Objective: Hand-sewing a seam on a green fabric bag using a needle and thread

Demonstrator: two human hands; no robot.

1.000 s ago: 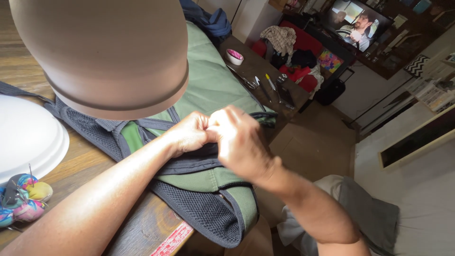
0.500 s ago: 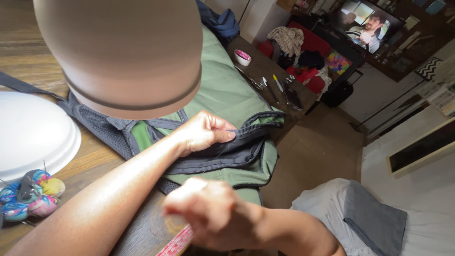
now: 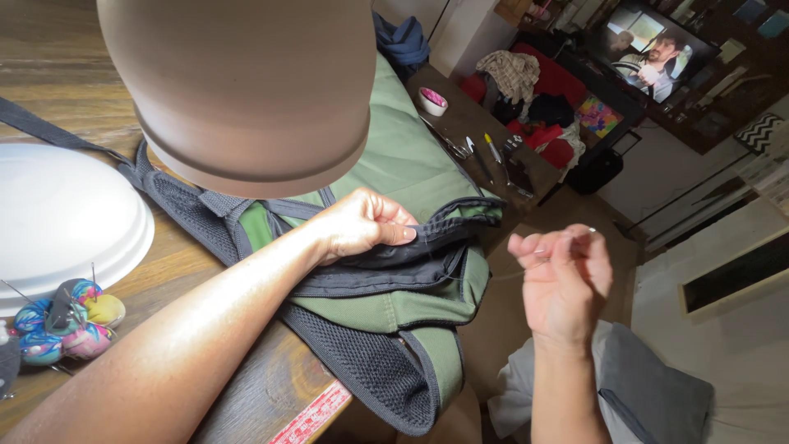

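A green backpack (image 3: 411,156) with black mesh straps lies on the wooden table (image 3: 246,386). My left hand (image 3: 362,224) pinches the folded black trim (image 3: 411,259) at the bag's edge, holding it against the green fabric. My right hand (image 3: 563,279) is raised off the table to the right, with thumb and fingers closed on a thin thread (image 3: 501,277) that runs taut back to the trim. A small metallic glint, perhaps a needle, shows at its fingertips. A black mesh panel (image 3: 370,370) hangs over the table's front edge.
A large brown lampshade (image 3: 246,82) hangs close in front and hides the bag's upper part. A white dome-shaped dish (image 3: 57,214) and a colourful pincushion (image 3: 70,316) sit at the left. A red measuring tape (image 3: 316,415) lies along the table edge. Behind, a low table (image 3: 493,177) holds scissors, pens and a small bowl (image 3: 433,100).
My right hand left the trim beside my left hand, dipped low, and has now swung out to the right, drawing the thread taut. My left hand stays pinched on the trim.
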